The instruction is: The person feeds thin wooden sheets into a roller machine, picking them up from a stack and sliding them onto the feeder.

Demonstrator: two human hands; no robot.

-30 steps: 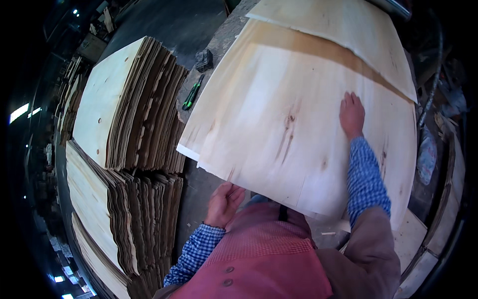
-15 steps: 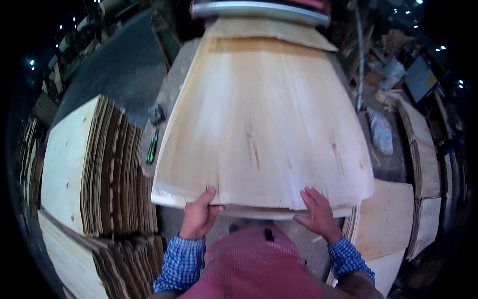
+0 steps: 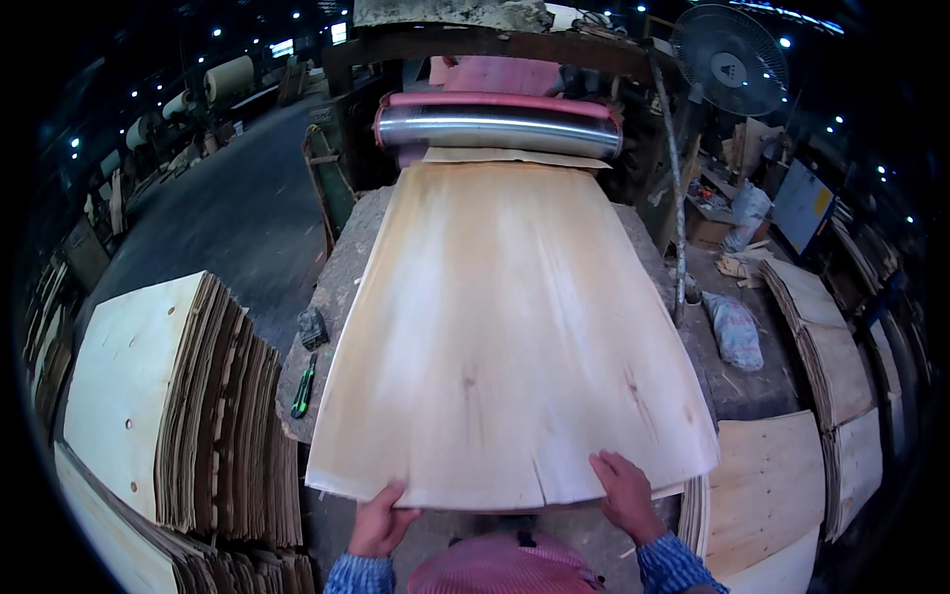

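A broad, pale wood veneer sheet (image 3: 495, 317) lies in front of me, its far end close to a metal roller (image 3: 500, 125) with a pink roller above it. My left hand (image 3: 381, 523) pinches the sheet's near edge left of the middle, thumb on top and fingers mostly hidden below. Near the right corner, my right hand (image 3: 628, 495) grips the same edge, part of its fingers hidden. A short split runs in from that edge between my hands. Beyond the sheet, a strip of another veneer piece (image 3: 515, 156) shows against the roller.
Stacked veneer sheets stand at my left (image 3: 129, 396) and right (image 3: 767, 475). On the worktable's left edge lie a green-and-black utility knife (image 3: 304, 386) and a dark block (image 3: 312, 329). A pole (image 3: 675, 188), a fan (image 3: 730, 67) and a plastic sack (image 3: 734, 332) are to the right.
The view has tilted up, showing more of the roller machine. My right hand's spread fingers have closed on the sheet's edge. Less of the far veneer piece shows before the roller.
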